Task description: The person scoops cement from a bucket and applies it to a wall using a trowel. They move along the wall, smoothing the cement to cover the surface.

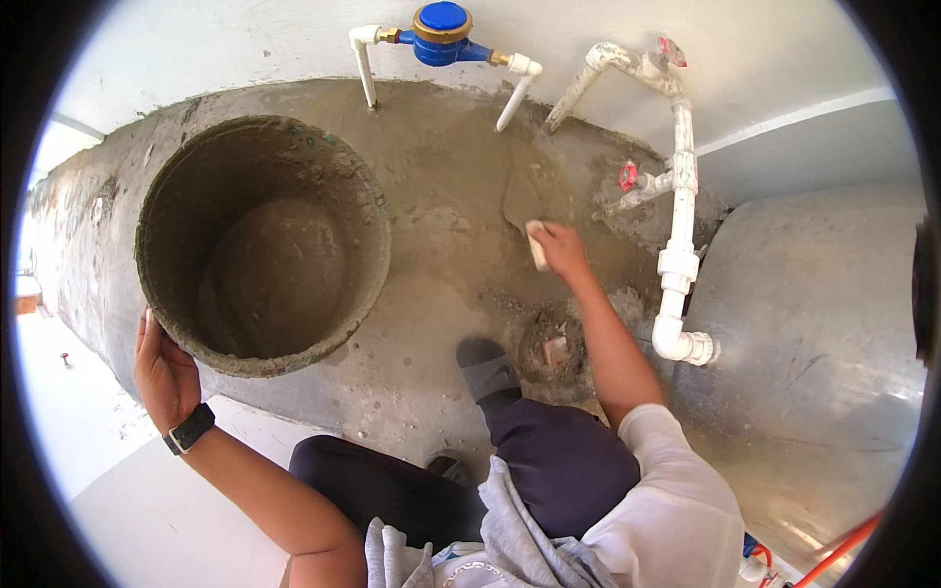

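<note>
A large round bucket point(367, 284), crusted with grey cement, stands on the left with its mouth facing up and a thin coat of cement inside. My left hand point(169, 377) holds its near-left edge, the fingers up against the outer side. In my right hand point(564, 253) is a trowel point(536, 245), gripped by its pale handle. Its blade lies on the wet cement and is so coated that its outline barely shows. Smooth grey wet cement point(431, 176) spreads over the floor between the bucket and the wall.
A blue water meter point(441, 34) on white pipes runs along the wall. To the right are a white pipe point(683, 216) with red valve handles point(628, 176) and a big metal tank point(804, 323). A brick piece point(555, 351) sits in a round hole near my sandalled foot point(487, 368).
</note>
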